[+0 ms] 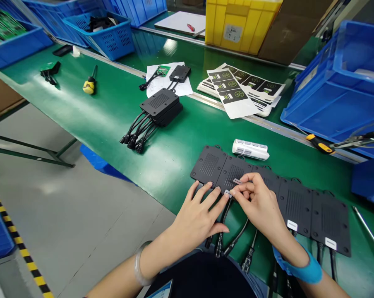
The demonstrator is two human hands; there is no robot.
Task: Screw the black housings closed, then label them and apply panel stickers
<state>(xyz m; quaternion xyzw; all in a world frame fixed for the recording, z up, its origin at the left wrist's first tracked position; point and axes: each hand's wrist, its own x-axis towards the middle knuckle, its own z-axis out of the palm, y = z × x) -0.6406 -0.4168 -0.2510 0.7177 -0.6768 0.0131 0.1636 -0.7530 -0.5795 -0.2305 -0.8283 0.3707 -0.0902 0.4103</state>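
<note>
A glossy green surface (90,111) stretches out ahead of both hands, smooth enough to mirror the ceiling lights. Far to the right of the hands stand large blue plastic crates (339,87), and beyond them, at the back, a ribbed yellow bin (239,22). Directly under the hands lies a row of flat black plates (298,203), matte, each with a panel of fine ridges and small lugs along the edge, overlapping one another side by side; cables (233,242) trail from their near edges toward the person. Well ahead and to the left of the hands sits a stack of black boxes (162,105) with bundled leads. Ahead and to the right, a fan of printed black-and-white sheets (243,89) is spread out. Just beyond the plates rests a white cylindrical roll (250,149).

The left hand (196,217) lies flat, fingers spread, pressing the second plate's near edge. The right hand (260,203) has its grip pinched shut on a small white label (228,193), thumb and forefinger holding it at that plate's lower edge, just beside the left fingertips. A second narrow strip (237,181) lies on the plate, touching the right fingers.
</note>
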